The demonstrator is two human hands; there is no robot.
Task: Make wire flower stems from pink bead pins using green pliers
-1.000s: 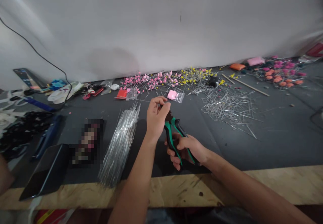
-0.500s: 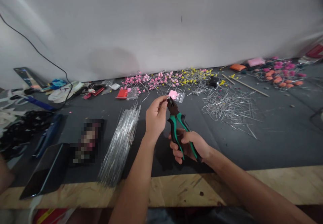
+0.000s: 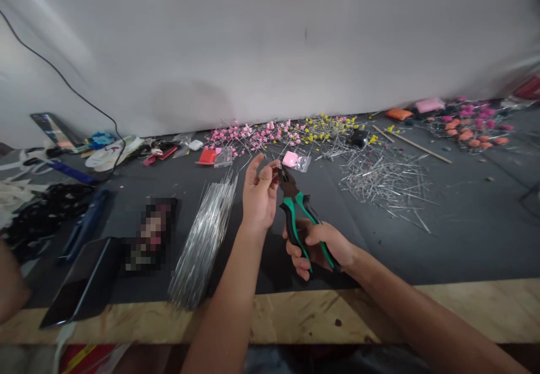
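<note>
My right hand (image 3: 318, 244) is wrapped round the green and black handles of a pair of pliers (image 3: 301, 205), whose dark jaws point up and left. My left hand (image 3: 259, 194) is beside the jaws, its index finger raised and other fingers bent together near the tip. A tiny shiny wire piece shows between those fingertips and the jaws; its shape is too small to make out. Left of my left arm lies a bundle of straight silver wires (image 3: 205, 239). Behind the pliers' tip rests a pink packet (image 3: 290, 159).
Pink-tipped wires (image 3: 253, 135), yellow-tipped wires (image 3: 327, 126) and loose silver wires (image 3: 382, 180) lie along the back and right. A phone (image 3: 78, 284) is near the front left edge. Another person's arm (image 3: 10, 284) shows at the far left.
My left index finger has lifted and spread away from the pliers' jaws. The pliers in my right hand have tilted slightly left at the tip. The view has shifted a little.
</note>
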